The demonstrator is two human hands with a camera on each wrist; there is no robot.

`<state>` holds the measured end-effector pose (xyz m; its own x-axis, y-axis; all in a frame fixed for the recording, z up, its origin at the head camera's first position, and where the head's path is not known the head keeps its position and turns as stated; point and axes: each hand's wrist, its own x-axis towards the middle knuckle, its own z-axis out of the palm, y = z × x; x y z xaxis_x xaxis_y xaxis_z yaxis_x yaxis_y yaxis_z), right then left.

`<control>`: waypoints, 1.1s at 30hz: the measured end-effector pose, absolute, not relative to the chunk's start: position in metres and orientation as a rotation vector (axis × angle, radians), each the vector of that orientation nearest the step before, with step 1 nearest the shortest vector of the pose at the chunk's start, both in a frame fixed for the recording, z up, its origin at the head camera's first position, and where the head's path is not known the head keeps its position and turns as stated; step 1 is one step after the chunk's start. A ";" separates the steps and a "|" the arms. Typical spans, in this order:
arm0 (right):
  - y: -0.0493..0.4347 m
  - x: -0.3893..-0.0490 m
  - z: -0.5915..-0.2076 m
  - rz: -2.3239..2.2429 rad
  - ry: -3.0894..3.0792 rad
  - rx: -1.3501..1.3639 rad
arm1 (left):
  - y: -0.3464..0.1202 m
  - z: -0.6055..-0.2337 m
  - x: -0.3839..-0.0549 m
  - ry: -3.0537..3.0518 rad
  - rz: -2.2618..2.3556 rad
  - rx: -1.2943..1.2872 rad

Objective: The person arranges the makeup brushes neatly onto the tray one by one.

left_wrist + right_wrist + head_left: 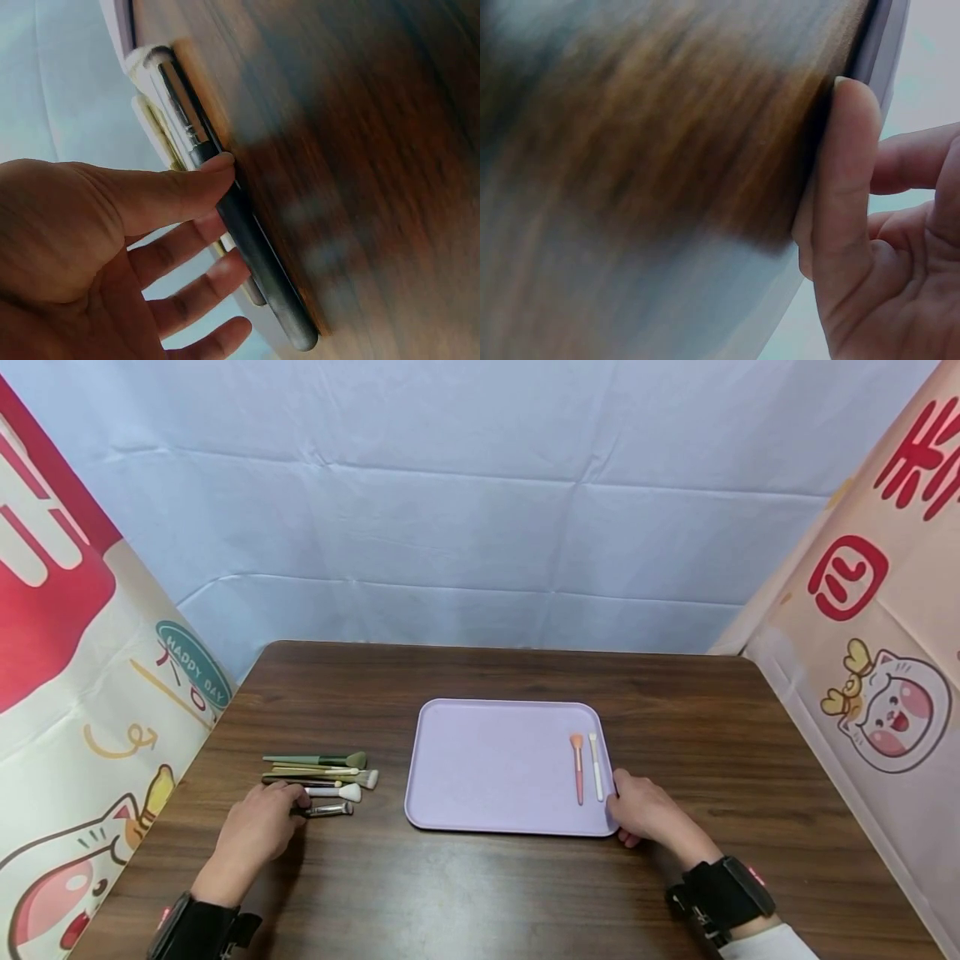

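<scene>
Closest to the camera are the black straps on my wrists, the left strap (197, 931) low in the corner and the right strap (723, 893) just above the white sleeve (768, 943). My left hand (257, 828) is clamped on a black-handled brush (255, 240): in the left wrist view my thumb presses one side of the handle near its silver collar, my fingers come in on the other side, and the outer ones are spread. I cannot tell whether the brush is raised off the wood or lying on it. It is the nearest in a small group left of the tray. Just beyond it lies a brush with a white tip (348, 792), then a gold-green bundle (330, 774) whose brushes overlap too much for me to count, and farthest back a dark green brush (322, 760); all of them point their heads toward the tray. My right hand (651, 810) touches the right edge of the lilac tray (487, 768), near its lower corner, my thumb lying along the side in the right wrist view; I cannot tell whether my fingers close around the rim. On the tray, near that edge, a pink brush (578, 772) and a slim white brush (596, 767) lie side by side, apart, heads away from me. Everything rests on a dark wooden table (450, 893), with a pale blue cloth (465, 527) behind.
</scene>
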<state>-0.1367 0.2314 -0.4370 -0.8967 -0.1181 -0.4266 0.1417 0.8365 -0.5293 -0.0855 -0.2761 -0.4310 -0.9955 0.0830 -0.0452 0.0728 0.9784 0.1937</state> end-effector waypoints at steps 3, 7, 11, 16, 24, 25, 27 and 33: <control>0.231 -0.136 -0.437 -0.789 2.564 0.019 | -0.277 -0.431 -0.086 3.072 0.309 0.137; 0.231 -0.136 -0.437 -0.784 2.562 0.019 | -0.278 -0.431 -0.086 3.051 0.326 0.166; 0.232 -0.136 -0.438 -0.785 2.570 0.012 | -0.277 -0.429 -0.088 3.032 0.357 0.225; 0.232 -0.136 -0.439 -0.787 2.576 0.005 | -0.272 -0.423 -0.090 3.018 0.369 0.255; 0.232 -0.137 -0.439 -0.779 2.562 0.017 | -0.262 -0.414 -0.093 2.978 0.363 0.221; 0.231 -0.137 -0.439 -0.777 2.563 0.016 | -0.260 -0.413 -0.093 2.976 0.365 0.222; 0.232 -0.137 -0.439 -0.776 2.564 0.015 | -0.257 -0.411 -0.094 2.980 0.369 0.229; 0.232 -0.138 -0.439 -0.778 2.566 0.015 | -0.247 -0.407 -0.100 2.999 0.365 0.252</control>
<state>-0.1383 0.2322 -0.4387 -0.8959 -0.1185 -0.4282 0.1392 0.8404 -0.5238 -0.0999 -0.2473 -0.4067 -0.9802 0.1771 -0.0883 0.1507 0.9574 0.2464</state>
